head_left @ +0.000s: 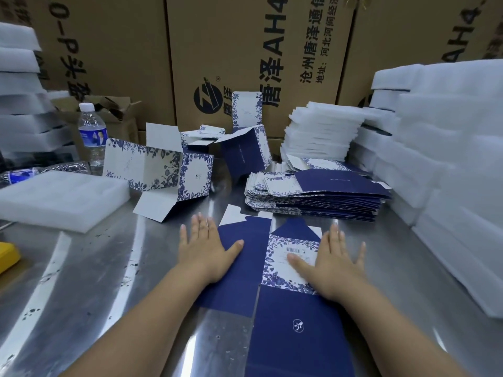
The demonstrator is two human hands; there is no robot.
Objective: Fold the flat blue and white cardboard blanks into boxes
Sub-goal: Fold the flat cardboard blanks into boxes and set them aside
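Blank: the flat navy and white-floral cardboard blank (242,268) lies printed side up on the shiny steel bench (109,281), right in front of the person and pinned under both hands.

Left hand: the left hand (202,251) is spread flat with its fingers straight. Palm and thumb press the blank's plain navy panel, and the fingertips run past its left edge onto the bench.

Right hand: the right hand (333,263) is flat too and grips nothing. Its thumb lies across the white barcode panel, and the fingers fan off the right edge.

Key relation: the blank sits between the hands. Its long axis runs away from the person, with the near end dropping out of the bottom of view. Each hand is equally close and covers one side edge, so I'd say either side panel can be lifted from here.

Edges: the far flaps lie free and point ahead. The near edge is not in view.

Room: there is bare steel outside both hands. Ahead it's tighter, because the stack of flat blue and white blanks (340,186) sits just beyond the far flaps. A half-erected floral cardboard box (168,170) stands ahead on the left. Piled white foam sheets (449,159) wall off the right.
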